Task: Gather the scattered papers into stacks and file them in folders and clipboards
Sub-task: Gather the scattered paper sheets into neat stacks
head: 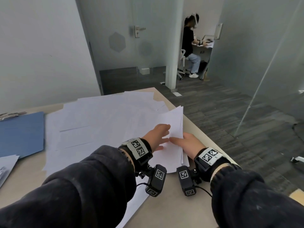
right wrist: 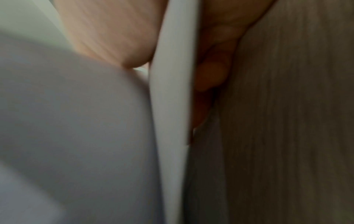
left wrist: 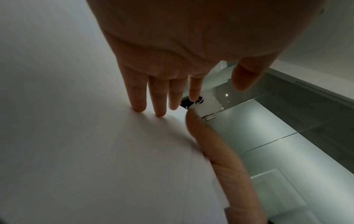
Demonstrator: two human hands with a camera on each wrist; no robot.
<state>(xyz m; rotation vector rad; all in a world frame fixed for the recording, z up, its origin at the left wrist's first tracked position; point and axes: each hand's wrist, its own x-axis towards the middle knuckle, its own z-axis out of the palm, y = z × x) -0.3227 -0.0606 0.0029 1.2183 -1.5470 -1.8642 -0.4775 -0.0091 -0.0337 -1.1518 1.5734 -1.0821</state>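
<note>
Papers [head: 105, 116] lie fanned across the counter [head: 164, 203]. At its 3 o'clock edge the right hand [head: 189, 143] pinches a small stack [head: 174, 129], thumb over fingers; the left hand [head: 158, 137] presses flat, fingers straight, on it. Blue folder [head: 21, 134] lies at 9 o'clock.

Dim, soft daylight; blurred wrist views

Right hand [head: 189, 143] grips a paper stack [head: 172, 129] at the table [head: 194, 127] edge; left hand [head: 156, 137] rests flat on it.
</note>
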